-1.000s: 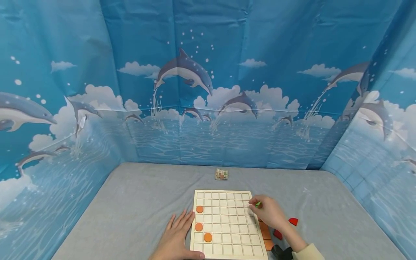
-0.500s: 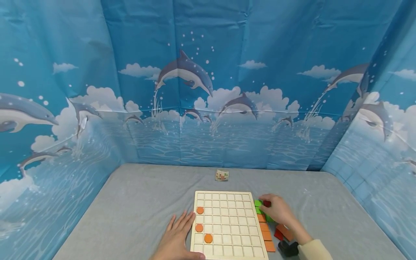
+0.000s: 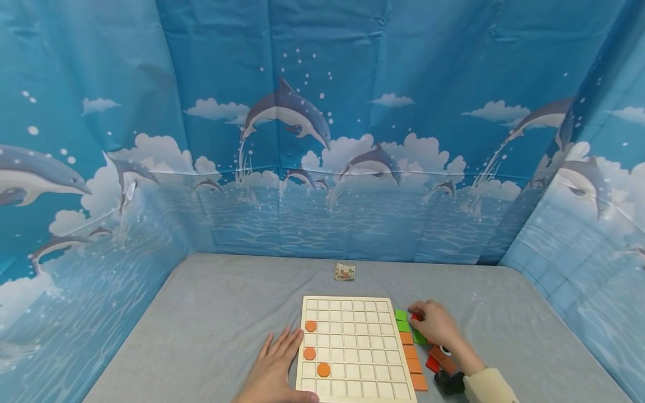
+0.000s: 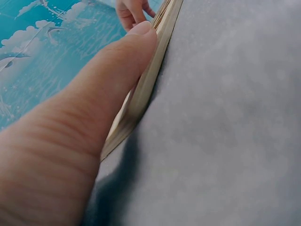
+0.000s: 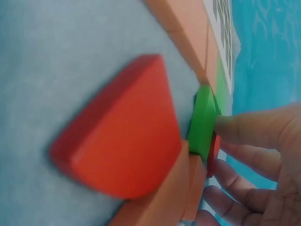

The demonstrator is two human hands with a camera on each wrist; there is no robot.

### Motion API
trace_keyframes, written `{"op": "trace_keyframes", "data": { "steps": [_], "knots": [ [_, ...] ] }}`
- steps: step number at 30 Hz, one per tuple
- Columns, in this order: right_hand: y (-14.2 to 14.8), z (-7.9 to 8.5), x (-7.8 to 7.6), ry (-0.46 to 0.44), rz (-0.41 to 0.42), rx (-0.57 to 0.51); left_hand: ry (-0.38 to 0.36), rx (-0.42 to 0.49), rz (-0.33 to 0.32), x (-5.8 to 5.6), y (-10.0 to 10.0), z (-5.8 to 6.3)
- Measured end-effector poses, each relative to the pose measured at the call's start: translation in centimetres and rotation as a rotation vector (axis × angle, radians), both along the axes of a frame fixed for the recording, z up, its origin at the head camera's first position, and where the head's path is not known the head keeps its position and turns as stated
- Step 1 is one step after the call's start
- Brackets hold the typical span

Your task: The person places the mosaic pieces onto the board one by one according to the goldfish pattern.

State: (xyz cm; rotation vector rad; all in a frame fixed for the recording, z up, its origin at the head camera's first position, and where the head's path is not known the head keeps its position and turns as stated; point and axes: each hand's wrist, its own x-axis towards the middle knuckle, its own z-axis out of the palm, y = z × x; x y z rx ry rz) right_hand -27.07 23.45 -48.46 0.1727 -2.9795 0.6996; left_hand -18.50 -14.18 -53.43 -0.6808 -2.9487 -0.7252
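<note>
My left hand [image 3: 274,364] lies along the left edge of a pale wooden grid board [image 3: 370,371], its fingers spread and its thumb on the near edge. The left wrist view shows that thumb [image 4: 110,66] over the board's rim [image 4: 141,94]. Three orange discs [image 3: 323,369] sit in cells at the board's left. To the right of the board, my right hand [image 3: 437,323] pinches a small red piece [image 5: 214,153] between thumb and fingers. A green block [image 5: 201,122] stands right beside it. The red piece is largely covered by the fingers.
Green tiles [image 3: 401,316] and orange tiles [image 3: 410,352] line the board's right edge. A red quarter-round block [image 5: 131,136], more orange blocks [image 3: 442,360] and a black object [image 3: 449,383] lie near my right wrist. Beyond the board is a small patterned card [image 3: 345,272].
My right hand, which held a green piece at the board's right edge, has moved right to the red piece. Green tiles now show beside the board. The left hand stays put.
</note>
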Motion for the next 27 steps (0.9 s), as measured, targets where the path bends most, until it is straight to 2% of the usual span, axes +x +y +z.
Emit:
{"op": "trace_keyframes", "data": {
  "steps": [15,27],
  "knots": [
    [0.32,0.00,-0.09,-0.071,-0.062,-0.030,0.011,0.000,0.000,-0.07,0.03,-0.09],
    [0.90,0.00,0.11,-0.082,-0.061,-0.072,0.034,0.015,-0.008,0.22,0.28,0.30]
  ]
}}
